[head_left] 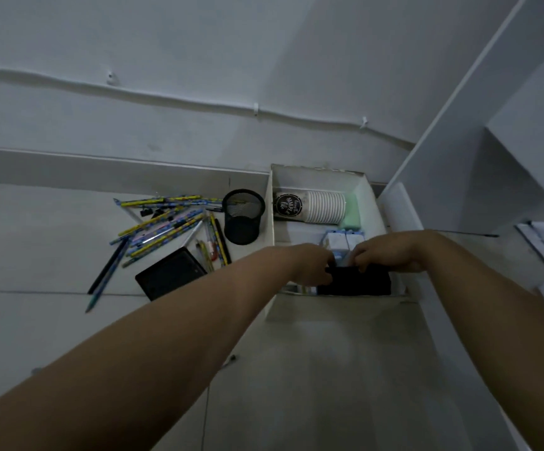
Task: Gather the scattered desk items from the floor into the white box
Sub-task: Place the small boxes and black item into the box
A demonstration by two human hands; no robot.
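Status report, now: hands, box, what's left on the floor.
Both hands, left hand and right hand, on black item inside white box. Pencils, mesh cup, black case on floor. Nothing blocking.

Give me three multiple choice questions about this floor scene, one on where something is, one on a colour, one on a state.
1. Where is the stack of white paper cups?
A. Inside the white box
B. On the floor
C. In the mesh holder

2. What colour is the mesh pen holder?
A. White
B. Black
C. Green

3. How are the pens and pencils now?
A. Boxed
B. In the holder
C. Scattered on the floor

Answers: A, the cups lie on their side within the box walls; B, its mesh is black; C, they lie loose left of the holder.
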